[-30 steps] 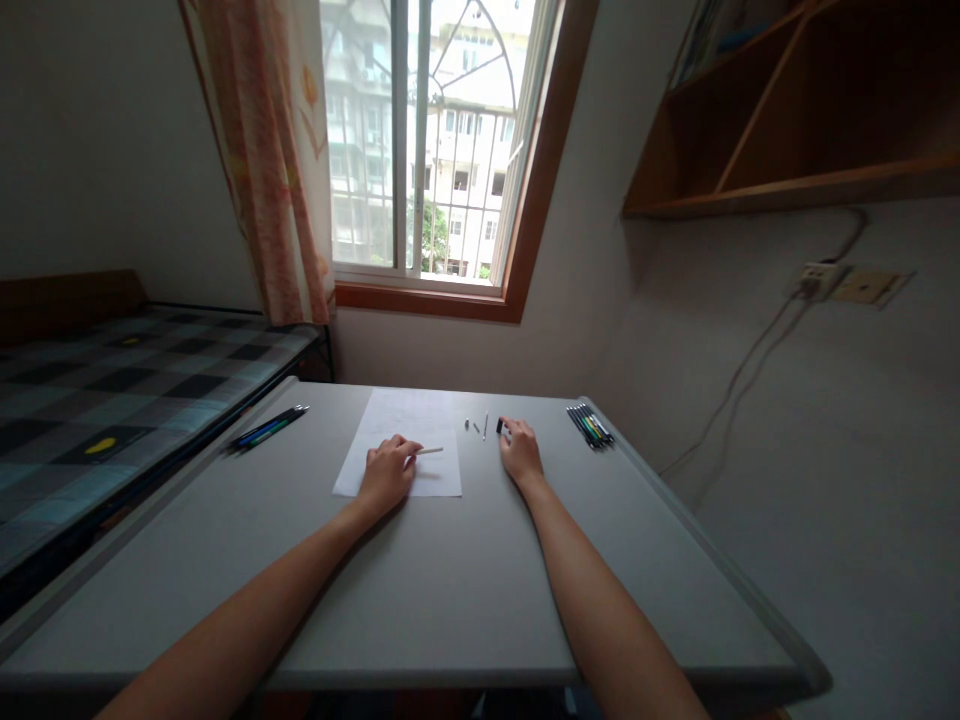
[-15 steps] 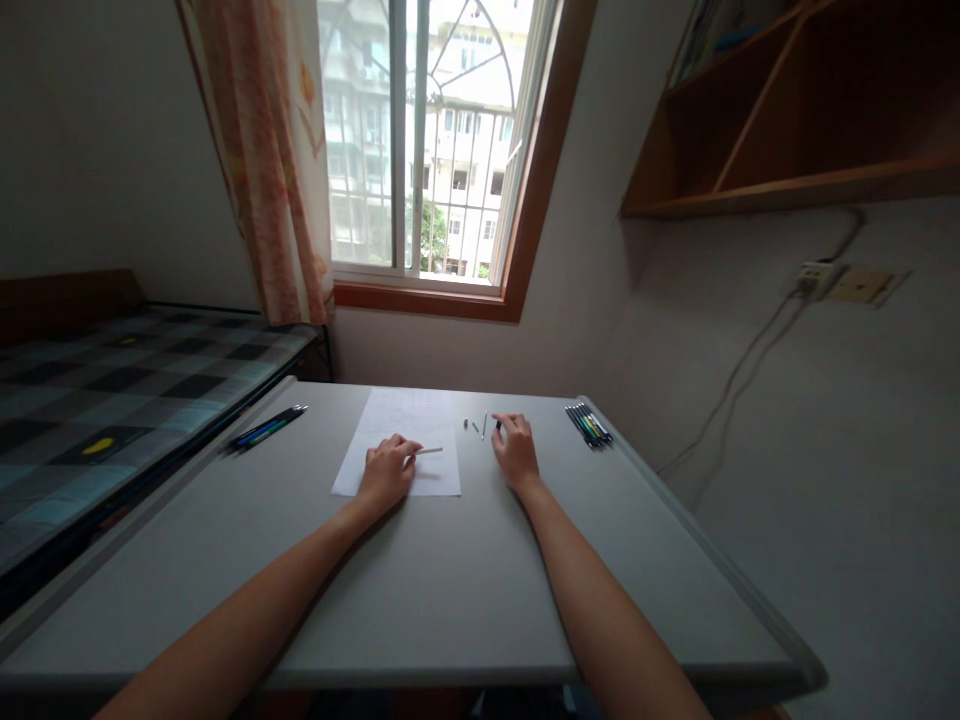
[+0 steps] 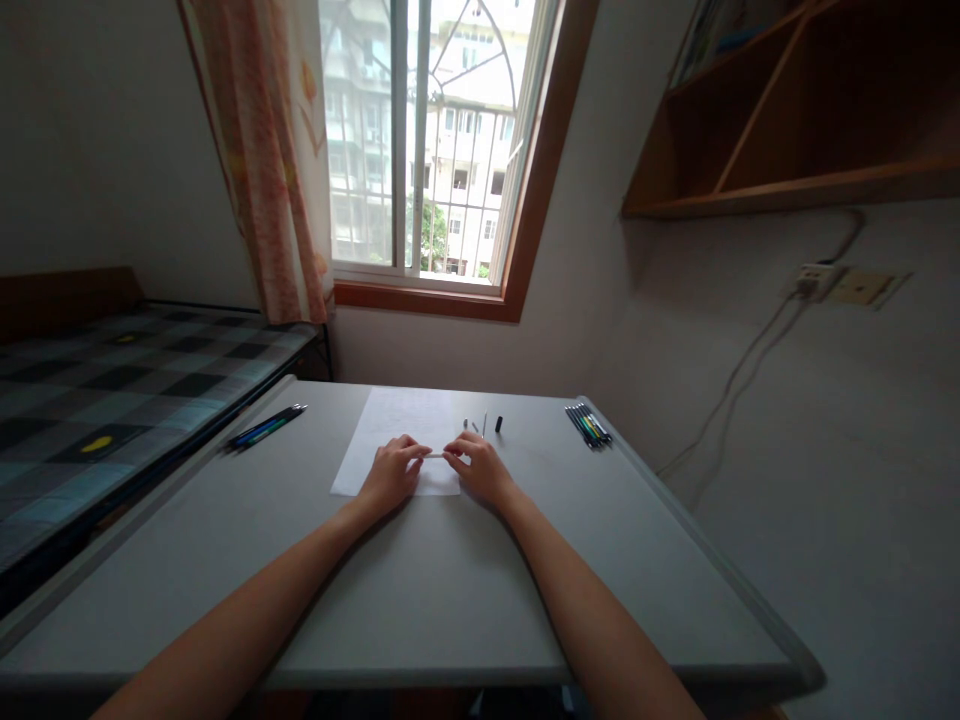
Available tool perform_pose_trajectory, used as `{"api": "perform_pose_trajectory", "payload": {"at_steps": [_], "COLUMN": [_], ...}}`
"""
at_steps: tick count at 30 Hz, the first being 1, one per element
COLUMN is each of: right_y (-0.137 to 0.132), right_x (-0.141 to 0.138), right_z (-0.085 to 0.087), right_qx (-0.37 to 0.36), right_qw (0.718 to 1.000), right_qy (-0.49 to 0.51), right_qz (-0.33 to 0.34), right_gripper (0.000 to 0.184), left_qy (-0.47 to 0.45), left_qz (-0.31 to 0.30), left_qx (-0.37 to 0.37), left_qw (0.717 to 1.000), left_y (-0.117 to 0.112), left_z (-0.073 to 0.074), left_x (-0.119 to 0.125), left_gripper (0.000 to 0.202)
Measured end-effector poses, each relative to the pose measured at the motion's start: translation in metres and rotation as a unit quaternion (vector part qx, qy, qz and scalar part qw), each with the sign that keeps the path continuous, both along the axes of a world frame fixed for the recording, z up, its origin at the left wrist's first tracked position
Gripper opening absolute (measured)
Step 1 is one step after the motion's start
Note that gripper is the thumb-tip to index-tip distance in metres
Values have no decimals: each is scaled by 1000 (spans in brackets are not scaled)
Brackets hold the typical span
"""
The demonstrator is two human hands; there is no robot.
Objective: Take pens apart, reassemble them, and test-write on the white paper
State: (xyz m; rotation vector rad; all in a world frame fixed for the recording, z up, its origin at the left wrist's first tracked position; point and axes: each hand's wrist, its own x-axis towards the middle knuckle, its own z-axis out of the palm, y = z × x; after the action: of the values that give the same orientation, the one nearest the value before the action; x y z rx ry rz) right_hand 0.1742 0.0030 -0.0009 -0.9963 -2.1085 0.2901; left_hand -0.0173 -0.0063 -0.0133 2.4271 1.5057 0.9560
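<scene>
My left hand (image 3: 390, 470) rests on a white sheet of paper (image 3: 401, 420) and pinches one end of a thin pale tube, perhaps a pen barrel (image 3: 433, 454). My right hand (image 3: 478, 468) has its fingers closed on the tube's other end, so both hands meet over the sheet's right edge. Just beyond them lie a small black cap (image 3: 499, 424) and a few tiny pen parts (image 3: 475, 425) on the grey table (image 3: 420, 590).
Several pens (image 3: 589, 425) lie in a row near the table's right back corner, and two or three pens (image 3: 268, 426) sit at its left edge. A bed with a checked cover (image 3: 112, 390) stands to the left. Window, curtain and wall shelf are behind.
My right hand let go of the black cap and moved left to the tube held by my left hand. The left hand stayed in place.
</scene>
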Motion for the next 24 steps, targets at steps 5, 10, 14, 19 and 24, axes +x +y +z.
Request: {"api": "perform_pose_trajectory", "payload": {"at_steps": [5, 10, 14, 19, 24], "right_y": [2, 4, 5, 11, 21], "right_x": [2, 0, -2, 2, 9], "right_z": [-3, -5, -5, -6, -9], "right_qx": [-11, -29, -47, -84, -150], "right_qw": [1000, 999, 995, 977, 931], "right_qy": [2, 27, 84, 196, 327], "right_qz": [-1, 10, 9, -26, -64], "right_gripper": [14, 11, 11, 16, 23], "left_qy": [-15, -23, -21, -54, -70], "left_qz": [-13, -9, 20, 74, 95], "left_qx": [10, 5, 1, -14, -59], "left_qw": [1000, 1000, 1000, 996, 991], "left_y": [1, -1, -4, -2, 0], "left_z": [1, 5, 7, 7, 7], "left_x": [0, 1, 1, -1, -1], "left_gripper": [28, 26, 25, 25, 33]}}
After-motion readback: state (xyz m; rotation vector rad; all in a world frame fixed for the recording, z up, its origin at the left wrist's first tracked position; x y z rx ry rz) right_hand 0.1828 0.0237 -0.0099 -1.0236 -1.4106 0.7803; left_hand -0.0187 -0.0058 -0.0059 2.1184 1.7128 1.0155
